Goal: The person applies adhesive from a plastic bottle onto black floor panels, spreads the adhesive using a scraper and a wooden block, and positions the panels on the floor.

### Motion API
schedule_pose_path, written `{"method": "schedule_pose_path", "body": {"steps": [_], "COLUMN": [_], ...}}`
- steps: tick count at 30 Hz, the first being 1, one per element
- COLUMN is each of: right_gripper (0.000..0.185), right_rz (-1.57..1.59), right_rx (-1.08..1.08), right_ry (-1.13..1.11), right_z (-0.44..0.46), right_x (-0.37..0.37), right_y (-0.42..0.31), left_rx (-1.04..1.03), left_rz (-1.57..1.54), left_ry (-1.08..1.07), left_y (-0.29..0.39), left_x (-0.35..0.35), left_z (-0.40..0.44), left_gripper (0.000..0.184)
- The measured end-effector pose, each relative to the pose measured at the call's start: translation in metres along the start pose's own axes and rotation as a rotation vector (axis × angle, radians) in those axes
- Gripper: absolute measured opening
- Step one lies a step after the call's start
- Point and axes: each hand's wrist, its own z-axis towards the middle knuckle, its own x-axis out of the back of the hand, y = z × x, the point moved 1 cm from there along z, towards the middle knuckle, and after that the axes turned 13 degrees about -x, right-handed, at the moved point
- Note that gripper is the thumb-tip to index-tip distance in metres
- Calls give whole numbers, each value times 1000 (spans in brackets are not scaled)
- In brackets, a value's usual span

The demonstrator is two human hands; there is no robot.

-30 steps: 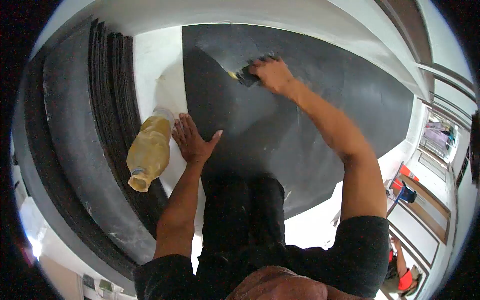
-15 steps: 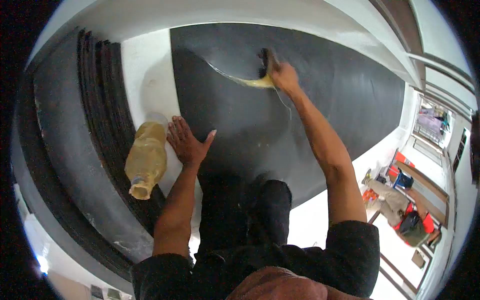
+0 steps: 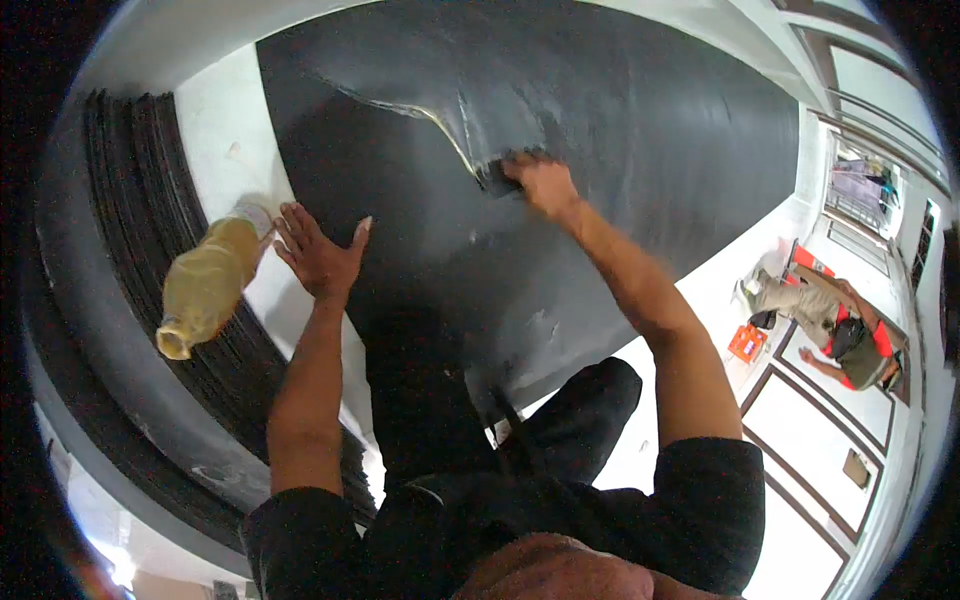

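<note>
A large black sheet (image 3: 620,130) lies flat in front of me. My left hand (image 3: 322,258) rests on its left edge, fingers spread, holding nothing. In my right hand (image 3: 548,187) is a dark spreader (image 3: 500,177), pressed against the sheet; its exact shape is hard to make out. A thin line of yellowish glue (image 3: 440,123) runs over the sheet up to the spreader. A clear plastic bottle (image 3: 208,285) coated inside with yellowish glue stands just left of my left hand, its open mouth towards the camera.
A stack of black sheets (image 3: 150,180) with rough edges lies at the left, beside a strip of white floor (image 3: 215,125). At the far right a person (image 3: 835,325) sits near an orange box (image 3: 747,343) and framed panels (image 3: 800,430).
My right hand has moved down and slightly left with the spreader, and the glue line has shifted and thinned. The view has shifted, and my right knee has swung outward.
</note>
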Motion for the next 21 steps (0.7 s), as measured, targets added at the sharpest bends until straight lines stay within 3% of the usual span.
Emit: {"method": "schedule_pose_path", "body": {"steps": [2, 5, 7, 8, 10, 11, 12, 13, 15, 17, 19, 21], "right_gripper": [49, 52, 51, 51, 45, 39, 38, 40, 42, 43, 41, 34], "right_rz": [83, 235, 466, 463, 575, 579, 702, 804, 1033, 548, 322, 228], "right_rx": [-192, -284, -594, -594, -899, -979, -1122, -1008, -791, -589, -316, -270], "right_ry": [-174, -186, -182, -184, 31, -2, -15, 151, 103, 174, 119, 35], "right_z": [-66, -169, -220, -226, -216, -195, -166, -142, -74, -30, -4, -19], "right_x": [-19, -78, -110, -124, -150, -148, -101, -107, -108, -59, -40, -10], "right_y": [1, 3, -7, -12, -18, -12, -19, -9, 12, 0, 3, -6], "left_rx": [24, -22, -81, -79, -131, -127, -98, -68, -59, -62, -154, -158], "left_rz": [55, 119, 166, 164, 169, 181, 162, 143, 145, 131, 198, 223], "left_ry": [-30, -13, 76, 74, 174, 170, 141, 105, 93, 82, 186, 223], "left_y": [2, 3, 3, 3, -2, -1, 0, -1, -2, -5, -14, -18], "left_x": [-1, 3, 0, -3, -10, -11, -10, -9, -8, -17, -27, -26], "left_z": [-1, -7, -6, -11, -10, -10, -10, -11, -16, -22, -25, -18], "left_gripper": [120, 119, 119, 119, 121, 121, 122, 122, 124, 125, 126, 127]}}
